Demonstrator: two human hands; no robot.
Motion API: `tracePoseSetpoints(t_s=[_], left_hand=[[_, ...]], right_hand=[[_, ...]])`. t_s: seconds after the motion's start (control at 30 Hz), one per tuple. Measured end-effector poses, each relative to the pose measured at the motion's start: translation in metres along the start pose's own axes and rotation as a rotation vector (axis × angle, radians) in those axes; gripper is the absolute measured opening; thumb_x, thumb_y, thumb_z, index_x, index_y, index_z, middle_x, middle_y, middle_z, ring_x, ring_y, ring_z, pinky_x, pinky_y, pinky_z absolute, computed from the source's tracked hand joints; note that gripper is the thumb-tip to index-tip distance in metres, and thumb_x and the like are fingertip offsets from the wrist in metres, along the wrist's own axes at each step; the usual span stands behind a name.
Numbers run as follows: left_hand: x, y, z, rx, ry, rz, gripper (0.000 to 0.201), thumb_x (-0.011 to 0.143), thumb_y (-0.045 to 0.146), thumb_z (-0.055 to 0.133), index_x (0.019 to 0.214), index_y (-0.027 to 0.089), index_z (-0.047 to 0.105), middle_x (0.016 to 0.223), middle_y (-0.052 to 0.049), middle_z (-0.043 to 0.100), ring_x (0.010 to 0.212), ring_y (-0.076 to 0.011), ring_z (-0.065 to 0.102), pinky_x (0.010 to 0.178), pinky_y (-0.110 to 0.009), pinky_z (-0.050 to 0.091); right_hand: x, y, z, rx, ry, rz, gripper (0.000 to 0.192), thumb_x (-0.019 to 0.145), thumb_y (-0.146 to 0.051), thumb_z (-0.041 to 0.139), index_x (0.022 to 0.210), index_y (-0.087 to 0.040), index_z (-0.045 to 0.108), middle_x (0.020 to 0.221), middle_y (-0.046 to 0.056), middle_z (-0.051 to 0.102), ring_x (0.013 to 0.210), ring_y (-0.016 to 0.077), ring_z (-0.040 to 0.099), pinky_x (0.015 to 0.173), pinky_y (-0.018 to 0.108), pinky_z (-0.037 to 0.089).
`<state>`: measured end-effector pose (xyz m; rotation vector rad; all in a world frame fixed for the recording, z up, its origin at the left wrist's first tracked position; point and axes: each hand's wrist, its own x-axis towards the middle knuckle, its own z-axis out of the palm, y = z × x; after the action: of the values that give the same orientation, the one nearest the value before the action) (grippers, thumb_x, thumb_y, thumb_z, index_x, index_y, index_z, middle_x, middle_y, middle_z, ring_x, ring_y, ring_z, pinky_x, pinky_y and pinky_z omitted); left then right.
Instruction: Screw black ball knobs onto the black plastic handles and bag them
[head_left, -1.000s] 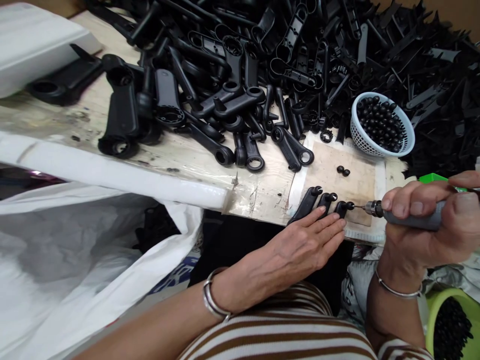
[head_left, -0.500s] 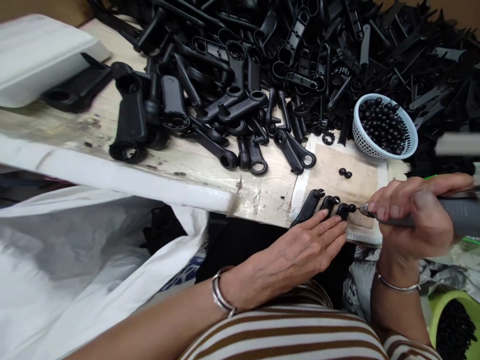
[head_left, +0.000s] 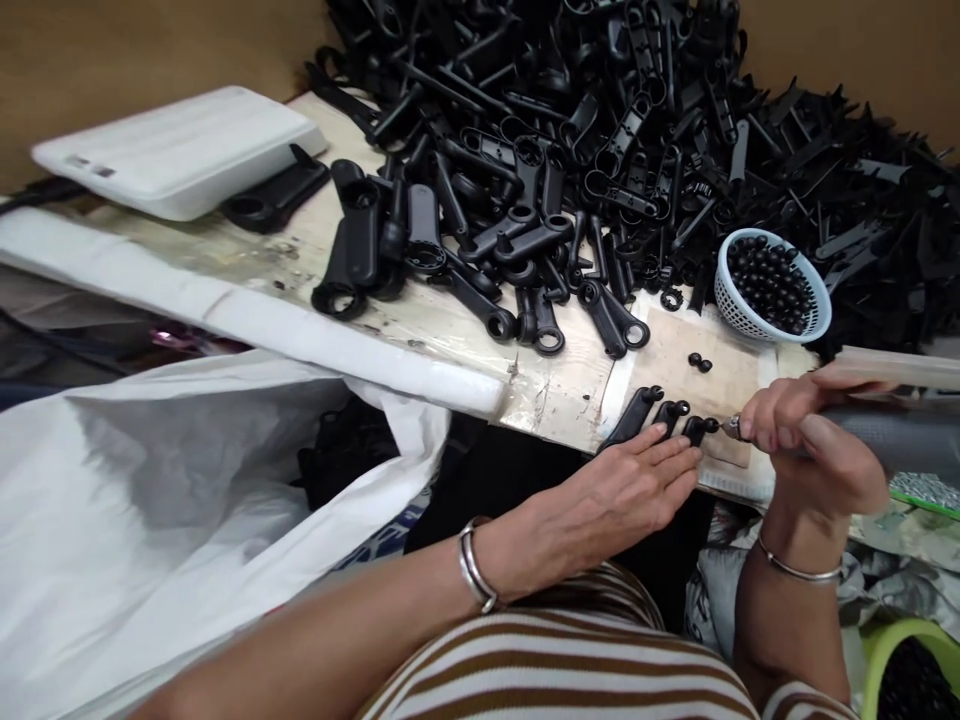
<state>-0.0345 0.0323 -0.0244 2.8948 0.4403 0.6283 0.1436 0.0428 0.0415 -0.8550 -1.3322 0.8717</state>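
My left hand [head_left: 619, 490] lies with its fingers stretched flat across three black plastic crank handles [head_left: 637, 412] at the table's front edge. Each handle's narrow end points away to the right; the parts under my fingers are hidden. My right hand [head_left: 817, 440] is wrapped round a grey power screwdriver [head_left: 896, 437] held nearly level. Its bit meets or almost meets the small black ball [head_left: 710, 426] on the end of the nearest handle; whether they touch, I cannot tell. Two loose black balls [head_left: 700, 363] lie on the board beyond.
A pale blue basket [head_left: 823, 318] of black balls stands at the right. Behind is a large heap of black plastic parts [head_left: 540, 170]. A white box-like object [head_left: 187, 150] sits at the back left. A white sack [head_left: 225, 480] hangs open below; a green tub [head_left: 874, 680] is lower right.
The view has shifted, showing more of the back and left. The screwdriver's rear has swung lower in the picture. My left hand keeps its place on the handles.
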Motion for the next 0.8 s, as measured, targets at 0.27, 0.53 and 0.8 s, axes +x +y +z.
tracePoseSetpoints(t_s=[0.27, 0.53, 0.8], left_hand=[[0.0, 0.0, -0.003, -0.016, 0.022, -0.014, 0.032, 0.097, 0.01, 0.043, 0.125, 0.008, 0.058, 0.136, -0.012, 0.061, 0.127, -0.0192, 0.057, 0.112, -0.035, 0.038], [-0.001, 0.0, 0.01, -0.028, 0.107, -0.01, 0.028, 0.097, 0.013, 0.048, 0.122, 0.007, 0.06, 0.135, -0.013, 0.062, 0.127, -0.0211, 0.057, 0.113, -0.038, 0.037], [-0.001, 0.001, 0.007, -0.059, 0.113, -0.026, 0.032, 0.097, 0.01, 0.045, 0.125, 0.007, 0.058, 0.133, -0.013, 0.063, 0.127, -0.0204, 0.057, 0.113, -0.037, 0.038]], right_hand=[[0.012, -0.021, 0.003, 0.032, -0.011, -0.185, 0.024, 0.069, -0.014, 0.068, 0.093, -0.019, 0.066, 0.049, -0.008, 0.052, 0.033, 0.0082, 0.042, 0.033, 0.025, 0.044], [0.011, -0.007, 0.029, 0.035, 0.135, -0.18, 0.021, 0.073, -0.013, 0.067, 0.091, -0.023, 0.065, 0.05, -0.008, 0.051, 0.038, 0.0102, 0.046, 0.039, 0.027, 0.048], [0.014, -0.004, 0.033, 0.014, 0.138, -0.162, 0.022, 0.072, -0.012, 0.069, 0.089, -0.025, 0.065, 0.05, -0.01, 0.051, 0.036, 0.0095, 0.043, 0.038, 0.026, 0.045]])
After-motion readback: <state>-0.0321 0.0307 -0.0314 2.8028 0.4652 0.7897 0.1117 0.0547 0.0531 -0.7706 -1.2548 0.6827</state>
